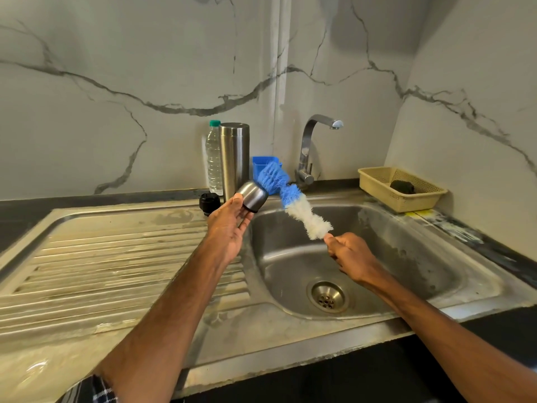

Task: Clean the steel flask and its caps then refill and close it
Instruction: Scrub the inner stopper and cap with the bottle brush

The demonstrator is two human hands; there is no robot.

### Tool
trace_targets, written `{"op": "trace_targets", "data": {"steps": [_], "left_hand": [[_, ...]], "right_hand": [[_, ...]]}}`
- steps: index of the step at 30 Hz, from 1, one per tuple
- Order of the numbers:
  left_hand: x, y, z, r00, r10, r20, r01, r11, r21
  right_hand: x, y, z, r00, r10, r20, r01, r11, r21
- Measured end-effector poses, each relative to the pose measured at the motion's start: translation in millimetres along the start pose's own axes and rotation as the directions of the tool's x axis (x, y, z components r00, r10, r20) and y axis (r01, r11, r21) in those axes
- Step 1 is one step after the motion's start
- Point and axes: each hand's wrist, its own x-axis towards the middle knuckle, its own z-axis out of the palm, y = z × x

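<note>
Left hand (229, 225) grips steel cap (254, 196); right hand (350, 254) fisted round bottle brush (293, 203).

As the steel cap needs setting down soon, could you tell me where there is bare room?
The ribbed drainboard, left of the basin, is bare. Crowded behind it: black cap, flask, bottle and blue holder.

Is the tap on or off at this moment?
Off. No stream of water falls from the spout of the tap into the sink below it.
</note>
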Motion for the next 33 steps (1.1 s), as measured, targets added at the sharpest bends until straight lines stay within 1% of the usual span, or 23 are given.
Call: {"op": "trace_targets", "data": {"steps": [3, 7, 9, 11, 13, 15, 17, 20, 24, 27, 31, 33], "left_hand": [[-1.6, 0.0, 0.2, 1.0, 0.001, 0.0, -0.001, 1.0, 0.002], [-6.0, 1.5, 2.2, 1.0, 0.005, 0.014, -0.005, 1.0, 0.013], [-7.9, 2.6, 3.9, 0.999, 0.009, 0.031, -0.009, 1.0, 0.0], [-8.4, 4.2, 4.8, 0.999, 0.019, 0.038, -0.018, 1.0, -0.01], [-8.8, 3.7, 5.5, 0.999, 0.015, 0.043, -0.015, 1.0, -0.008], [-8.2, 2.8, 6.1, 0.999, 0.011, 0.031, -0.011, 1.0, -0.004], [-6.7, 3.4, 5.0, 1.0, 0.012, 0.008, -0.012, 1.0, 0.0], [-4.3, 5.1, 0.1, 0.999, 0.003, -0.039, -0.003, 1.0, -0.001], [-3.6, 6.3, -1.3, 0.998, 0.0, -0.058, 0.0, 1.0, -0.007], [-3.6, 5.3, 1.0, 0.998, 0.004, -0.057, -0.004, 1.0, -0.005], [-5.7, 4.8, 1.2, 0.998, 0.001, -0.059, -0.003, 1.0, -0.022], [-5.3, 4.5, 1.5, 0.999, 0.001, -0.053, -0.003, 1.0, -0.031]], "right_hand": [[-0.1, 1.5, 0.3, 1.0, -0.019, 0.012, 0.019, 1.0, 0.018], [1.9, 2.2, 0.7, 1.0, 0.004, -0.004, -0.005, 0.997, -0.077], [1.1, 3.2, 0.4, 1.0, 0.0, 0.004, 0.0, 0.996, -0.091], [1.7, 2.3, 0.4, 1.0, 0.001, -0.027, -0.004, 0.995, -0.097], [1.6, -0.9, -0.1, 0.996, 0.001, -0.088, -0.01, 0.995, -0.099], [1.8, -2.7, -1.8, 0.992, 0.011, -0.124, -0.015, 0.999, -0.028], [0.4, -1.4, -2.4, 0.997, 0.002, -0.082, 0.004, 0.998, 0.069], [-3.5, 0.3, 1.0, 0.998, -0.056, -0.003, 0.056, 0.996, 0.066], [-0.9, 2.4, 1.8, 0.998, -0.051, -0.023, 0.052, 0.999, 0.009], [-1.3, 4.8, 1.8, 0.998, -0.064, -0.023, 0.064, 0.998, 0.024], [0.3, 4.6, 2.7, 0.998, -0.055, -0.038, 0.054, 0.998, -0.013], [-0.4, 5.1, 2.5, 0.997, -0.067, -0.039, 0.067, 0.998, -0.005]]}}
